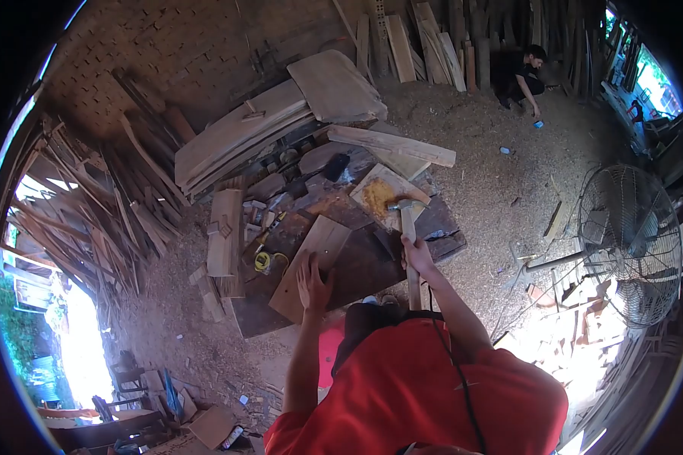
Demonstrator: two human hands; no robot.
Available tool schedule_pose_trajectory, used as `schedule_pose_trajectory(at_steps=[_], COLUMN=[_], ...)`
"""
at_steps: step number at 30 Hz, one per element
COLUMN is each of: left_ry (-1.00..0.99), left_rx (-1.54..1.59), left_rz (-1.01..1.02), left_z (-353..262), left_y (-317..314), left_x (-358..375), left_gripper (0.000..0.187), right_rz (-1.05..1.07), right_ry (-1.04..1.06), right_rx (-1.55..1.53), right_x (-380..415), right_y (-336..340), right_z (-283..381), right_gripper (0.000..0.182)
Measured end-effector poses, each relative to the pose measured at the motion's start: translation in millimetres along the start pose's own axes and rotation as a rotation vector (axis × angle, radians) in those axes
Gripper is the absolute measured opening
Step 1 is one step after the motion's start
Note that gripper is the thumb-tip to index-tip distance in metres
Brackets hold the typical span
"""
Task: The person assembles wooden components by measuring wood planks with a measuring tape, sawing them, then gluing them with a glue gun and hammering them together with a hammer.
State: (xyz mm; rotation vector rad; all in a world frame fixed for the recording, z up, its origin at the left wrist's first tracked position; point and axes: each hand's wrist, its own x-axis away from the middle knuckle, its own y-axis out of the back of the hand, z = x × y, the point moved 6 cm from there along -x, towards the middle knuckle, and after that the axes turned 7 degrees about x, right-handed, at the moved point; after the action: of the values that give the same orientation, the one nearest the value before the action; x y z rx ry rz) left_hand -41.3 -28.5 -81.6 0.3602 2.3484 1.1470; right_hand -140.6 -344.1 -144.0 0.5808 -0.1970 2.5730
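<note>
My right hand (pixel 417 256) is wrapped round the wooden handle of a hammer (pixel 408 224), its metal head pointing away from me. Behind that head lies a square wooden piece (pixel 383 189) with a yellow-brown stained patch. My left hand (pixel 313 284) rests with its fingers stretched out on a plain wooden board (pixel 326 239), which lies slantwise across a low dark work table (pixel 256 309). A small dark spot shows on the board beyond my fingers. To the left of the board is a yellow tape measure (pixel 262 262).
Long planks (pixel 243 136) are stacked behind the table, and a narrow plank (pixel 391 144) lies across its far side. Short wood pieces (pixel 224 235) stand at the left. A large wire fan (pixel 630 243) is on the right. Another person (pixel 520 80) crouches at the back right.
</note>
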Motion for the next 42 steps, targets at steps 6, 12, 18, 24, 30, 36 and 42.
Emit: schedule_pose_trajectory(at_steps=[6, 12, 18, 24, 30, 36, 42], left_ry=[0.071, 0.133, 0.162, 0.154, 0.126, 0.104, 0.096], left_rx=[-0.177, -0.237, -0.208, -0.107, 0.015, 0.006, -0.098], left_rz=[-0.159, -0.153, -0.143, -0.097, -0.020, 0.031, 0.058], left_z=[2, 9, 10, 9, 14, 11, 20], left_y=[9, 6, 8, 20, 33, 32, 22], left_x=[0, -3, -5, -10, -12, -7, 7], left_gripper=[0.100, 0.109, 0.101, 0.094, 0.091, 0.094, 0.118], right_rz=[0.004, -0.020, -0.012, -0.015, 0.005, 0.010, 0.023], right_ry=[0.028, 0.054, 0.071, 0.063, 0.082, 0.074, 0.063], right_rx=[-0.003, -0.019, -0.001, -0.005, 0.040, 0.008, -0.003], right_x=[0, 4, 0, 1, 0, -3, -3], right_y=[0, -1, 0, 0, 0, 0, 2], right_z=[0, 6, 0, 0, 0, -5, -5], right_gripper=[0.036, 0.036, 0.036, 0.034, 0.033, 0.031, 0.031])
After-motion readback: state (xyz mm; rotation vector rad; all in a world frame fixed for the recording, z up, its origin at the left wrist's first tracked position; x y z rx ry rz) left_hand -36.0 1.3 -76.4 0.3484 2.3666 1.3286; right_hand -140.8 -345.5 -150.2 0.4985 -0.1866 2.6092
